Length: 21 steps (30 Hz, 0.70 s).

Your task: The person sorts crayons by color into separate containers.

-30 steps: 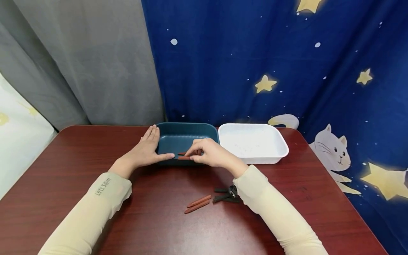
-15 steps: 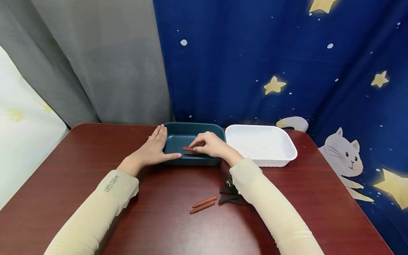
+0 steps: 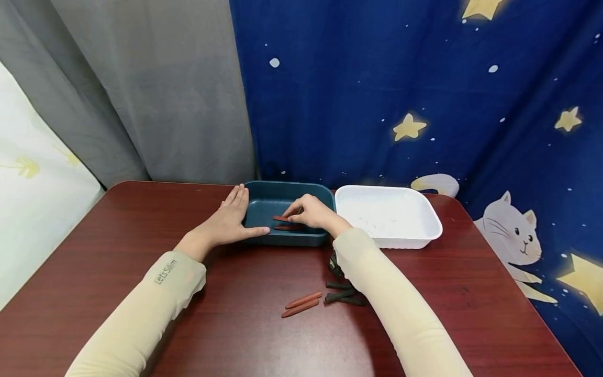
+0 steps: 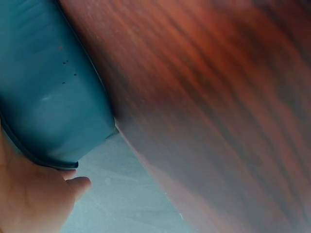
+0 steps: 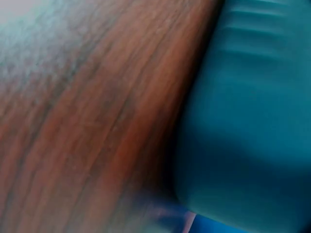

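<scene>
My left hand (image 3: 228,219) rests on the left end of the dark teal bin (image 3: 294,239), its fingers straight and the thumb along the front rim. In the left wrist view part of that hand (image 4: 36,199) touches the end of the bin. Inside the bin, my right hand (image 3: 311,212) pinches a reddish-brown crayon-like stick (image 3: 281,218) with fingertips and thumb. A second reddish-brown stick (image 3: 288,228) lies just below it, partly hidden by the hand. The right wrist view shows only the blurred bin wall (image 5: 243,145).
A white bin (image 3: 386,212) stands directly right of the teal one. On the dark red table (image 3: 226,324) lie two reddish-brown sticks (image 3: 301,308). Several black sticks (image 3: 341,296) lie beside them, near the right sleeve (image 3: 391,293). Curtains (image 3: 330,94) hang behind the table.
The right hand has moved from the front rim a little deeper into the bin. The two sticks it had near the rim are now apart. The left hand stays on the bin.
</scene>
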Tool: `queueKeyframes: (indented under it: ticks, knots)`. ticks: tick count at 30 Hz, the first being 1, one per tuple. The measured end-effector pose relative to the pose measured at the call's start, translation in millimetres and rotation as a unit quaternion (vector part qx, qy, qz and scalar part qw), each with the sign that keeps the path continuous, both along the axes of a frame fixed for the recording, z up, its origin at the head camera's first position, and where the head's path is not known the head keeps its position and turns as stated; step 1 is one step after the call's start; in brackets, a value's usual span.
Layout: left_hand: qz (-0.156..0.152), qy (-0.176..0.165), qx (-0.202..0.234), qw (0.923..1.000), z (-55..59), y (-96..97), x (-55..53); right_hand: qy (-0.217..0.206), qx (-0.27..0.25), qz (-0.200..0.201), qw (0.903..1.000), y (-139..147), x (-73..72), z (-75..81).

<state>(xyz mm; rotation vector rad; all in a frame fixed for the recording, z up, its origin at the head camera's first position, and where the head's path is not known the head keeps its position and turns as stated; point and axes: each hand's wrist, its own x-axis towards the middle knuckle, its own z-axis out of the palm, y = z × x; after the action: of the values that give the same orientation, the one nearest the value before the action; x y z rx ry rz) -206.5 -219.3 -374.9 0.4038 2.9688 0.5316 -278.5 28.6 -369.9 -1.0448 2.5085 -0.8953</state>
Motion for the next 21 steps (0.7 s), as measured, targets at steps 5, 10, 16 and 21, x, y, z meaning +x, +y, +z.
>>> queueKeyframes:
  ticks: [5,10,16,21]
  knots:
    - [-0.003,-0.001,0.003,1.0000,-0.4,-0.1,0.1,-0.019,0.014,-0.021,0.9995,-0.7,-3.3,-3.8]
    - [-0.006,0.000,0.003,1.0000,0.4,-0.2,-0.2,-0.013,0.031,-0.022,0.9992,-1.8,-4.7,-5.1]
    - [-0.006,-0.004,0.003,1.0000,0.1,-0.8,0.6,-0.012,0.030,-0.026,0.9991,-0.4,-2.2,-4.1]
    - [-0.003,-0.001,0.006,1.0000,0.5,-1.0,1.2,-0.007,0.017,-0.028,0.9994,2.2,1.5,0.5]
